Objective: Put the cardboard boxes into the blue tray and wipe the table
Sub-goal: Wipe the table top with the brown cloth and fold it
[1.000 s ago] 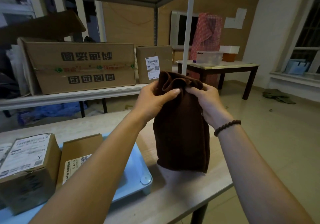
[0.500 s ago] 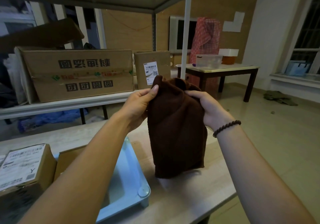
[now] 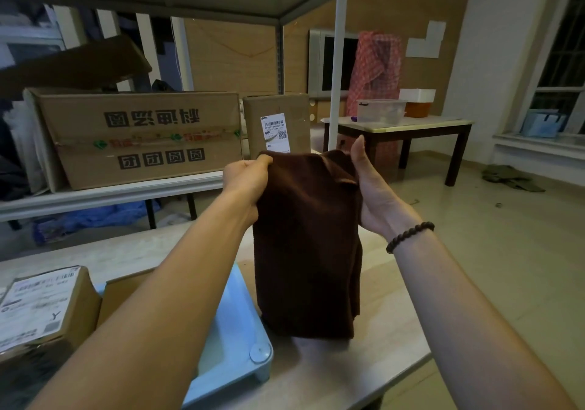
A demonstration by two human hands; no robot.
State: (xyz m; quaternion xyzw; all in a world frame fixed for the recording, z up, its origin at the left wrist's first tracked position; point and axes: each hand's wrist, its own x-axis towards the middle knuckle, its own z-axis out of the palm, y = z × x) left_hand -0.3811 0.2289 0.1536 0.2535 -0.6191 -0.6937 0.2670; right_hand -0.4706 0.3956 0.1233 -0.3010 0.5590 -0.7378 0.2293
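A dark brown cloth point(image 3: 308, 245) hangs folded above the light wooden table point(image 3: 380, 355). My left hand point(image 3: 245, 181) grips its top left corner. My right hand point(image 3: 372, 188) holds the top right edge, thumb up, with a bead bracelet on that wrist. At the lower left sits the blue tray point(image 3: 235, 333) with two cardboard boxes in it: one with a white shipping label point(image 3: 41, 308) and a plainer one point(image 3: 126, 295) partly hidden behind my left forearm.
A metal shelf point(image 3: 120, 192) behind the table carries a large printed cardboard box point(image 3: 142, 137) and a smaller labelled one point(image 3: 277, 124). A white post point(image 3: 338, 61) rises by it. A dark-legged side table point(image 3: 408, 127) with containers stands at the right; floor lies beyond.
My hands have spread the cloth's top edge apart and lowered it slightly. My right thumb now points up beside the edge. The view has dipped a little.
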